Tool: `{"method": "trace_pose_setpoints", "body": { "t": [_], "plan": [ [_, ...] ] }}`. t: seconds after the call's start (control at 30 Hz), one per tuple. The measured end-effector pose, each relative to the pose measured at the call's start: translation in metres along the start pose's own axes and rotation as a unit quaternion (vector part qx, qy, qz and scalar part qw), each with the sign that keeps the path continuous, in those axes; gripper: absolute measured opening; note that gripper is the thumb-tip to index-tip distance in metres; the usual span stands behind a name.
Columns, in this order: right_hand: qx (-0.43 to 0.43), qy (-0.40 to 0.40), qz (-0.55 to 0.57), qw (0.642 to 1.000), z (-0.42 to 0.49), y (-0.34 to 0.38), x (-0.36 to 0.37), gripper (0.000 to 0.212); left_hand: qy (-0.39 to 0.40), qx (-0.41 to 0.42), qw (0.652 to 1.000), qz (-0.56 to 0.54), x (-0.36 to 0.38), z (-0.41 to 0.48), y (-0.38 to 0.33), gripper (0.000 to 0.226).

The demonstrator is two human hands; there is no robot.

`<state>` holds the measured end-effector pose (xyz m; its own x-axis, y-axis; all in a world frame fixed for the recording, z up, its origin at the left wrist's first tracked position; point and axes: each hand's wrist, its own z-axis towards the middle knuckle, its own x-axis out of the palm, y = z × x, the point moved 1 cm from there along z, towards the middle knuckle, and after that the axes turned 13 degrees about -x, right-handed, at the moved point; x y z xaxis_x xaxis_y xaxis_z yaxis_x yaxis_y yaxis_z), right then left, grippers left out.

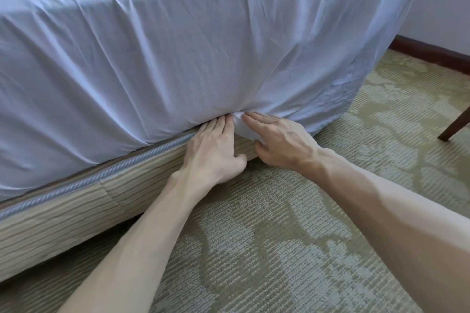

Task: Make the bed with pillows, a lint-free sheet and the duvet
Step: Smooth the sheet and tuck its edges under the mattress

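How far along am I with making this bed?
Done: the sheet covers the top and is tucked along the left stretch. In hand: the left hand pushes its edge in above the bed base while the right hand holds a bunched fold. Left: the loose corner on the right, then pillows and duvet, none plainly in view.

text: none readable | labels, brands, numbers, signs: none on sheet [178, 58] or carpet [279, 249]
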<state>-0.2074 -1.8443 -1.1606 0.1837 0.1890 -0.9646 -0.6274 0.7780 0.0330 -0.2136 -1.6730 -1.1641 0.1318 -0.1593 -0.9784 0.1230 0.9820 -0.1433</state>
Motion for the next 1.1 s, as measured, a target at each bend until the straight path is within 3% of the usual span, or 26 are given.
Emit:
{"method": "trace_pose_setpoints", "body": {
  "t": [0.1,0.27,0.37,0.5,0.6,0.77,0.87,1.1],
  "plan": [
    [0.0,0.0,-0.018,1.0,0.011,0.001,0.011,0.071,-0.012,-0.018,1.0,0.014,0.003,0.006,-0.01,0.094],
    [0.031,0.015,-0.034,0.999,0.034,0.003,0.0,0.049,0.005,-0.043,0.999,-0.026,0.0,0.018,-0.01,0.082],
    [0.036,0.076,-0.032,0.996,0.041,-0.001,-0.004,0.066,0.046,-0.06,0.997,-0.012,-0.003,0.03,-0.017,0.081],
    [0.036,0.139,-0.034,0.989,0.035,0.009,-0.001,0.087,0.059,-0.062,0.996,0.003,0.005,0.028,-0.02,0.098],
    [0.04,0.12,-0.028,0.992,0.027,0.018,-0.005,0.093,0.007,-0.033,0.999,0.01,0.01,0.015,-0.014,0.102],
    [0.018,0.088,-0.032,0.995,0.011,0.014,-0.017,0.079,-0.008,0.015,0.999,0.048,0.013,-0.007,-0.011,0.113],
    [0.034,0.083,-0.036,0.995,0.007,0.008,-0.018,0.072,-0.002,0.021,0.999,0.024,0.012,-0.005,-0.009,0.109],
    [0.042,0.075,-0.026,0.996,0.016,0.003,-0.011,0.077,0.0,0.04,0.999,-0.008,0.008,0.016,-0.01,0.096]
  ]
}}
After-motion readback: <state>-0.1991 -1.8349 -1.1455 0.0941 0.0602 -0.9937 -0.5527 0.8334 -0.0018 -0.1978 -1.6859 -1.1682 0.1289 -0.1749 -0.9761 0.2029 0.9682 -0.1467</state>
